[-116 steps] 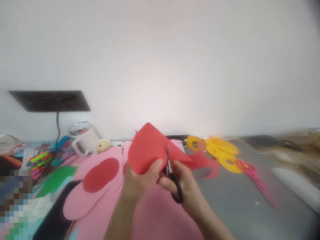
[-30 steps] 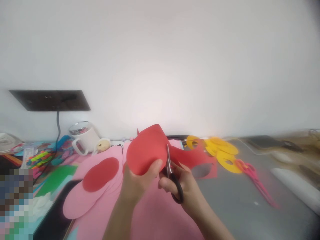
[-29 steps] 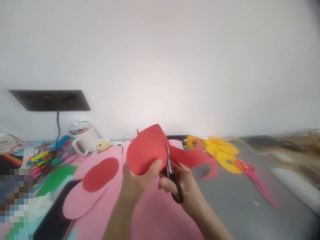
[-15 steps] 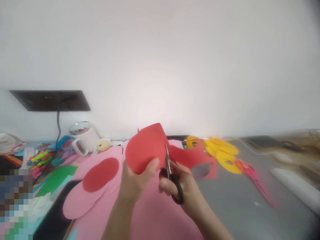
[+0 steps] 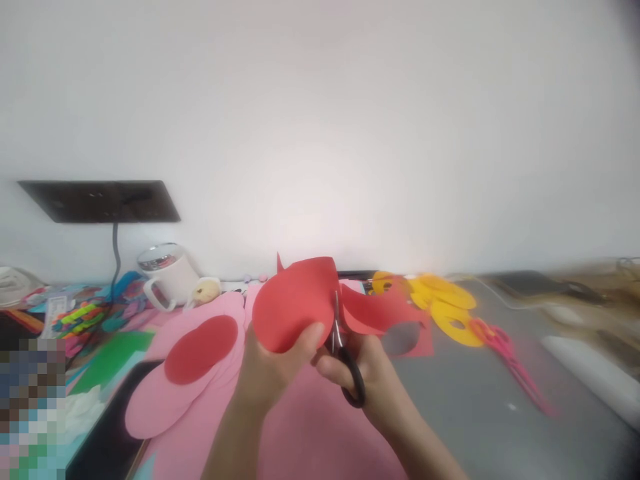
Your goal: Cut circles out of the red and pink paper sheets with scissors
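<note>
My left hand pinches a piece of red paper with the thumb lying across its lower front; the fingers behind are hidden. The sheet has a rounded left side and a corner at the upper right, and a thin pointed strip sticks up behind it. In my right hand is a pair of scissors with black handles, blades pointing up at the paper's right edge. Pink paper lies below both hands. Left of them, red ovals rest on pink ovals.
Red paper with oval holes, yellow cut paper and pink scissors lie to the right on a grey surface. At the back left stands a white mug. A dark tablet-like object and green paper lie left.
The red paper has turned slightly, its upper corner moving right and down. The scissors' blades have come closer together at its right edge, and the left thumb has shifted slightly right.
</note>
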`<state>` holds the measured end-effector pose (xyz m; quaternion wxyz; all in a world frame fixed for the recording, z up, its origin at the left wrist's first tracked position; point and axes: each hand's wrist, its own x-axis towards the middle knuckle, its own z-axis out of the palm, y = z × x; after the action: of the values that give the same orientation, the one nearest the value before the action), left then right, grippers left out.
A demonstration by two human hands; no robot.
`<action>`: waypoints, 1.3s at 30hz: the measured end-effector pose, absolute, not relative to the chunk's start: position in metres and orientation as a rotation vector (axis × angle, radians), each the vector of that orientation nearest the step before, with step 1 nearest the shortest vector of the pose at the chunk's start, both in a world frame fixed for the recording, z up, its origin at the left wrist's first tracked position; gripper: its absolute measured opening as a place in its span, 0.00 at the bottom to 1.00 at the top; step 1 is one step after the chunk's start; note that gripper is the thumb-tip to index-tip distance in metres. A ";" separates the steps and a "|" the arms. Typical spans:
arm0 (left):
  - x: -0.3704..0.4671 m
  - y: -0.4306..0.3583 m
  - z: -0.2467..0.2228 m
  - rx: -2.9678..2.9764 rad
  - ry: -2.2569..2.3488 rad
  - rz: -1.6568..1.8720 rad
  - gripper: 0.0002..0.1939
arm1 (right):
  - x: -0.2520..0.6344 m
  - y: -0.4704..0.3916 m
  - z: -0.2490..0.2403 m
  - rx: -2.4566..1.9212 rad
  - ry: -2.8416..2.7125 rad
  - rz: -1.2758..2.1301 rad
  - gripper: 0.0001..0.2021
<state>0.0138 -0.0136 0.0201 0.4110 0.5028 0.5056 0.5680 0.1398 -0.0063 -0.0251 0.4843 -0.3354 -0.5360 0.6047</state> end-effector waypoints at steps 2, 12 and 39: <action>0.012 -0.012 0.017 1.296 1.255 1.385 0.07 | 0.141 -0.005 -0.025 -0.793 -1.307 1.476 0.14; 0.013 -0.012 0.018 1.264 1.273 1.385 0.07 | 0.141 -0.007 -0.021 -0.839 -1.313 1.492 0.17; 0.012 -0.009 0.017 1.167 1.348 1.422 0.16 | 0.139 -0.009 -0.017 -1.071 -1.280 1.488 0.09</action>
<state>0.0125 -0.0093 0.0165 0.4174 0.4649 0.5370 0.5668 0.1393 -0.0094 -0.0169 0.4373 -0.4308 -0.5148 0.5985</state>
